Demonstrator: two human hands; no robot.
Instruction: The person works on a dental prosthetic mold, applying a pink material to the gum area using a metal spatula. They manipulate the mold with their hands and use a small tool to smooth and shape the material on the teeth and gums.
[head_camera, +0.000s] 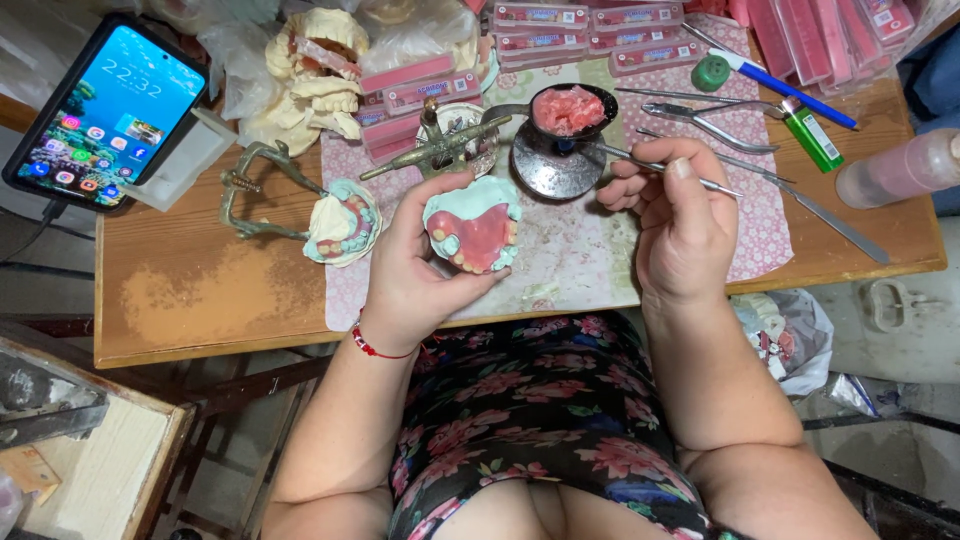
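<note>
Left hand: left hand (415, 265) is cupped around a denture model (473, 225), fingers curled under it and thumb against its side; the model is held just above the front edge of the table (200, 290)
Denture model: pale green base with a pink wax plate and a row of teeth; tilted towards the camera
Right hand: right hand (680, 215) is closed in a pinch on a thin metal instrument (650, 165); the instrument's tip is pointed left towards the ladle
Ladle: small dark ladle (568, 110) filled with pink wax, set over a round metal burner (555, 168) near the middle of the table
Mat: pink patterned mat (590, 250) is spread under the burner, reaching the front edge
Left side: second model on a metal articulator (300, 205) is placed beside the mat; a smartphone (105, 110) is propped at the back left corner
Right side: pliers (710, 118), a green lighter (812, 135) and a blue pen (790, 85) lie towards the back right; pink wax boxes (590, 25) are stacked along the back edge
</note>
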